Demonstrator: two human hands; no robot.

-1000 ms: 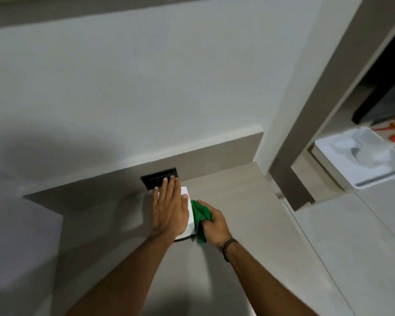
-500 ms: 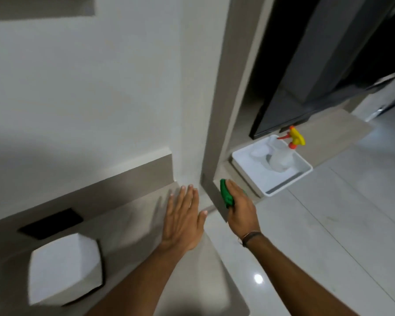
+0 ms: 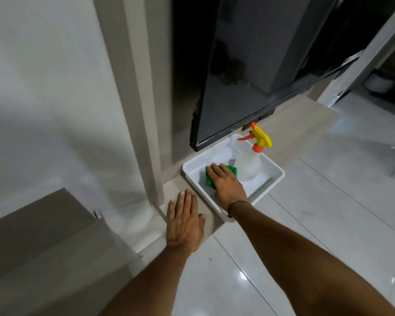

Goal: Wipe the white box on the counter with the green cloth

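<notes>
Now the right hand, having left the white box behind, is pressing the green cloth into the white tray beside the spray bottle, fingers laid flat over it, while the left hand is resting open and empty, suggesting the wiping is finished

Green cloth lies bunched in white tray, partly covered, just beside spray btl.

Colours by the doorway

The cloth is bright green, all one colour. The tray is plain white. The bottle is see-through white, with a yellow top and an orange nozzle, trigger and collar. The floor is shiny pale grey tile with thin dark lines. The ledge is light wood colour. The wall is white. The band on the wrist is dark.
</notes>
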